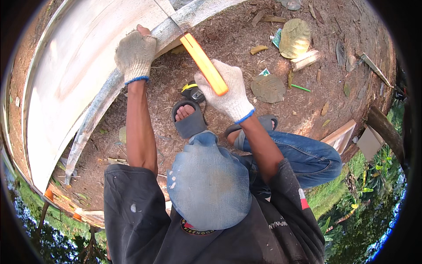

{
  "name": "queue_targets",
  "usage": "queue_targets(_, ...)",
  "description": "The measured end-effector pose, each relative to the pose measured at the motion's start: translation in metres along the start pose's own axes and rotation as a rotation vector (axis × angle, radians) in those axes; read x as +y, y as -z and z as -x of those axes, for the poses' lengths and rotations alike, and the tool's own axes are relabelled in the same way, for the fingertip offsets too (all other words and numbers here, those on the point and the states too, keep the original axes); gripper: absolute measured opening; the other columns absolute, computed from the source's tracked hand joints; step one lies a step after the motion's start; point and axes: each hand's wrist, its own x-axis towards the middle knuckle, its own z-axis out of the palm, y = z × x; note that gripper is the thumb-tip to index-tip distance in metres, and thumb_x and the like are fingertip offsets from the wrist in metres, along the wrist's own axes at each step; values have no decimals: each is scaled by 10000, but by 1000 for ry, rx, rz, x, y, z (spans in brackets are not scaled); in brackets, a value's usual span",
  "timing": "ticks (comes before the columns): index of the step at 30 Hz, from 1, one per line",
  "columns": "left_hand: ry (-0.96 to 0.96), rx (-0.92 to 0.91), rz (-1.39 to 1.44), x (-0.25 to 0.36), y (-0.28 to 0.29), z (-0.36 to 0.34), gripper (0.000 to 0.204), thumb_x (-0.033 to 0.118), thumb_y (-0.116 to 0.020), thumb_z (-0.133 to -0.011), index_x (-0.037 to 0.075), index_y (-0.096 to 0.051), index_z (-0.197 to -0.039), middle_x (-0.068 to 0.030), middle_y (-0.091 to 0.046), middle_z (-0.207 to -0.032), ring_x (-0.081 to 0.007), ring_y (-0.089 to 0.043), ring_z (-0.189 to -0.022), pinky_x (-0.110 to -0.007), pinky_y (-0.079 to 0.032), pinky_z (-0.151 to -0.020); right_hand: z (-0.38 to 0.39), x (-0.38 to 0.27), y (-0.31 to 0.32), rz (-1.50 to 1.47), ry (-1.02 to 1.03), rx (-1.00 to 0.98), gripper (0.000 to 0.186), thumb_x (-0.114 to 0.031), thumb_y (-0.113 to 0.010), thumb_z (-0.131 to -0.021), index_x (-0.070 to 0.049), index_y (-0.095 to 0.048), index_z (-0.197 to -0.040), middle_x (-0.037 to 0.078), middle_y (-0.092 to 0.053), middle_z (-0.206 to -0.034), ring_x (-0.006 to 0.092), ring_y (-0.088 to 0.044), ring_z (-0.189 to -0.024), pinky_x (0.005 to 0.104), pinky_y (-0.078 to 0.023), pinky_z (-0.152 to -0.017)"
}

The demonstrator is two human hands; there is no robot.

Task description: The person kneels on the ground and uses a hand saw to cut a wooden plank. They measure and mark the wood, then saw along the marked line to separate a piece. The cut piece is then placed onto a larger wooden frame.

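My left hand [135, 55], in a knitted glove with blue cuff, grips the edge of a grey weathered strip [99, 101] beside a large whitish board [68, 83]. My gloved right hand [226, 90] holds a saw by its orange handle [198, 55]; the thin blade extends up-left over the strip and board, just right of my left hand. A yellow-and-black tape measure [191, 90] lies on the dirt beside my sandalled foot [189, 119].
Dirt ground [281, 123] holds dry leaves [294, 37], a wood offcut [304, 59], a green straw-like stick [300, 87] and a long narrow piece [376, 68]. Wooden frames [338, 136] lie at the right, near a dark log [384, 130] and grass.
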Motion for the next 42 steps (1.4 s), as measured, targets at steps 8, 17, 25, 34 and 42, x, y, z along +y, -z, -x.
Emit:
queue_targets(8,113,-154,-28,-15,15,3,636,391,-353,-1072,26,-758,-746,-193,-687,-634,-356,-693,-596,-489,-558,-637,135,-20,69,152,-126,-240,224,-195,-776,-726,-78,-651,-870,121,-645,-729,360,-669,-651,413,-529,-602)
queue_targets(17,137,-230,-7,-11,18,-9,640,432,-349,-1058,18,-770,-810,-233,-711,-730,-382,-713,-695,-513,-561,-737,145,7,60,182,-45,-176,349,-277,-861,-684,-94,-652,-895,86,-632,-734,335,-681,-688,436,-519,-607)
queue_targets(25,149,-440,73,-7,15,-22,666,486,-337,-1055,-13,-757,-923,-269,-730,-937,-448,-700,-914,-523,-515,-874,4,16,2,-65,32,20,151,-157,-729,-842,-68,-615,-798,110,-608,-686,348,-630,-575,411,-475,-519)
queue_targets(34,113,-312,19,-25,12,-4,667,488,-355,-1057,34,-759,-782,-215,-700,-714,-376,-694,-688,-517,-540,-730,112,11,49,76,-50,-170,266,-201,-783,-665,-96,-665,-880,108,-643,-724,340,-678,-645,408,-531,-590)
queue_targets(42,50,-284,55,-20,6,-9,664,471,-344,-1058,35,-764,-785,-206,-709,-718,-396,-700,-705,-516,-545,-741,81,15,30,154,-27,-138,162,-187,-788,-776,-109,-668,-851,96,-650,-729,334,-697,-681,404,-544,-611)
